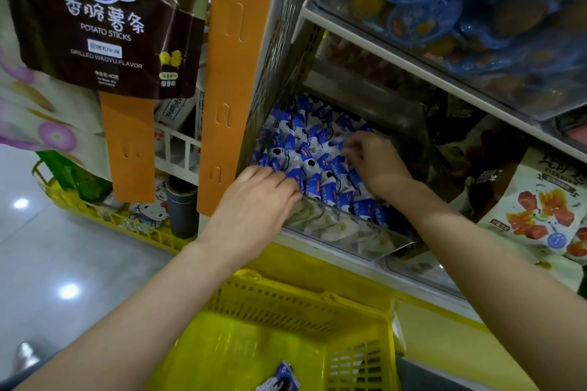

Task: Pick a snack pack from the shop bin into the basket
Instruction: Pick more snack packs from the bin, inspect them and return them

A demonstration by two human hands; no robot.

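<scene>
Snack packs (317,155) fill the clear bin (349,232) directly under both hands. Right hand (374,162), deeper in, pinches one; left hand (257,200) presses fingertips into the front packs, grip unclear. Yellow basket (286,305) sits below, between the forearms.

The left hand (257,200) and right hand (374,162) are bare, as are both forearms along their whole visible length flanking the yellow basket (279,305), and a sliver of grey-blue cloth (19,380) shows left of the basket's near end.
</scene>
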